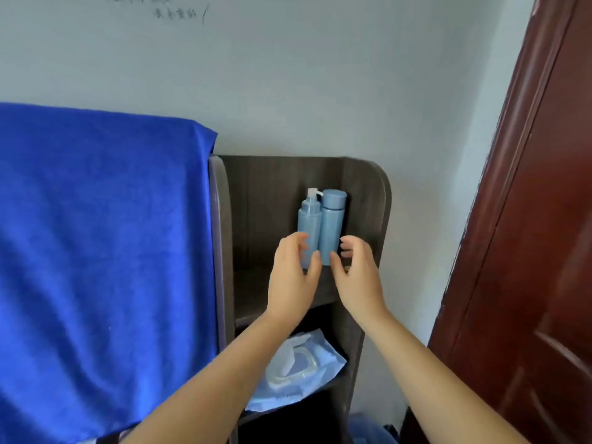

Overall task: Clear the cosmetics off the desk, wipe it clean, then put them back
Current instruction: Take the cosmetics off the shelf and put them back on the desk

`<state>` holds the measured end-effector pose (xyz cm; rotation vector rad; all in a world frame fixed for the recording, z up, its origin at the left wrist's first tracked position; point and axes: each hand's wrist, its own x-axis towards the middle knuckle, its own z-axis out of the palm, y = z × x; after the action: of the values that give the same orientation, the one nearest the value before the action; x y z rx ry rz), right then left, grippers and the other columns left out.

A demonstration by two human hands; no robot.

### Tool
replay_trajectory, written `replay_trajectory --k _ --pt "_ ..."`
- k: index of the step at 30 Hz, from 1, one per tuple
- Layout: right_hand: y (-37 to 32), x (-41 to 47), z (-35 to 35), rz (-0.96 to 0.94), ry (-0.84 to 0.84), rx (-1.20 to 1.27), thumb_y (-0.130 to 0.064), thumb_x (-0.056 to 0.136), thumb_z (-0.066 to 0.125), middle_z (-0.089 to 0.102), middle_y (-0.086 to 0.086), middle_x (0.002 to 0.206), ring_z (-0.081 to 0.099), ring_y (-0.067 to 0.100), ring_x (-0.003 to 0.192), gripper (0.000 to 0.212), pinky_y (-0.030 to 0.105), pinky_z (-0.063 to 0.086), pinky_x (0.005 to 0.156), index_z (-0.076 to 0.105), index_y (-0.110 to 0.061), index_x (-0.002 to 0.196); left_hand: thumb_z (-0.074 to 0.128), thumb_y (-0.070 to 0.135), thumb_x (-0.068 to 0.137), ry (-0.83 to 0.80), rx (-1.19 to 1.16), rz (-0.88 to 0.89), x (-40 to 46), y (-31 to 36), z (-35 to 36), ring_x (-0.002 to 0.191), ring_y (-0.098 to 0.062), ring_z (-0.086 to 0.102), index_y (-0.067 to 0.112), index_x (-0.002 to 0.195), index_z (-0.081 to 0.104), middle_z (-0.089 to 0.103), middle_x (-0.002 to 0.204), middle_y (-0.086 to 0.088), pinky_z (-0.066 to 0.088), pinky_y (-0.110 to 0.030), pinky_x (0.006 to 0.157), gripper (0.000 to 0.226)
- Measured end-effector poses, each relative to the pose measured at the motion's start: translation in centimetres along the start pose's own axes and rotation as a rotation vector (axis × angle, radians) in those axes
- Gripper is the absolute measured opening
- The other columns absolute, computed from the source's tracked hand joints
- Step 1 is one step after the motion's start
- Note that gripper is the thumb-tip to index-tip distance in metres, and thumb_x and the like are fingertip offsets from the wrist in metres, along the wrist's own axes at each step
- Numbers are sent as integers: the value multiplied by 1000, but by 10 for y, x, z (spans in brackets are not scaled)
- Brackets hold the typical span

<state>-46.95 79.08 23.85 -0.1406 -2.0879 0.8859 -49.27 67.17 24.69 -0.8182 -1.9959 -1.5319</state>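
Note:
Two light blue cosmetic bottles stand upright side by side at the back right of a dark wooden shelf. The pump bottle is on the left and the capped bottle touches it on the right. My left hand is just in front of the pump bottle, fingers curled and apart. In front of the capped bottle is my right hand, fingers also spread. Both hands hold nothing and flank the bottles' lower parts, which they partly hide.
A pack of wet wipes lies on the lower shelf. A bright blue towel hangs to the left of the shelf unit. A dark red wooden door stands at the right. A pale wall is behind.

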Motion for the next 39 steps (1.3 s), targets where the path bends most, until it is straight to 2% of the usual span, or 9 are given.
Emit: replay_trajectory --k 4,9,14,19,23,27,32,36,39 --pt "31 42 9 141 -154 -56 -23 92 52 36 11 145 42 25 129 57 36 38 103 26 -10 141 57 24 88 35 133 -227 47 -23 37 117 -20 43 13 130 37 44 125 -6 43 -38 94 48" --pt "39 61 39 180 -170 24 -22 94 49 36 14 144 45 27 126 63 35 40 99 16 -10 146 61 29 84 48 171 -363 70 -45 63 120 -21 41 16 134 30 38 130 -6 43 -40 94 61" --pt "42 69 53 183 -114 46 -22 92 53 43 17 133 51 31 116 58 39 47 90 26 -6 141 61 23 85 95 86 -334 71 -51 63 113 -16 45 19 130 34 39 119 3 42 -34 93 53" --pt "40 73 53 223 -165 60 -21 90 57 47 17 130 52 32 115 53 39 47 88 32 -6 134 60 24 86 85 156 -355 70 -52 51 114 -18 45 17 133 32 39 125 -3 42 -34 92 55" --pt "36 66 39 215 -194 108 -20 89 59 48 15 131 51 29 117 52 33 44 88 35 -7 132 60 23 86 85 189 -360 63 -42 39 113 -17 45 17 133 32 40 128 -5 42 -31 89 55" --pt "22 44 9 144 -204 188 -22 88 61 48 10 130 51 23 116 51 23 40 86 36 -9 130 61 20 85 137 155 -241 43 -12 23 104 -6 44 17 131 34 42 125 -2 38 -22 83 54" --pt "-4 4 -30 54 -284 303 -25 86 64 53 4 126 52 11 105 50 18 44 83 39 -13 127 62 23 84 93 101 -131 -5 23 -12 107 1 46 22 129 36 43 123 5 47 -27 91 52" --pt "-22 -36 -38 24 -369 376 -25 85 64 54 0 124 54 10 107 51 11 47 77 38 -14 127 62 20 84 120 53 -117 -60 32 -51 111 -7 47 24 125 37 46 123 -1 52 -28 85 48" --pt "-39 -69 -23 11 -474 422 -24 84 66 54 -1 123 55 11 107 50 15 50 79 39 -16 126 63 16 83 180 54 -179 -98 21 -94 109 -7 48 31 116 40 50 119 -3 52 -26 80 43"
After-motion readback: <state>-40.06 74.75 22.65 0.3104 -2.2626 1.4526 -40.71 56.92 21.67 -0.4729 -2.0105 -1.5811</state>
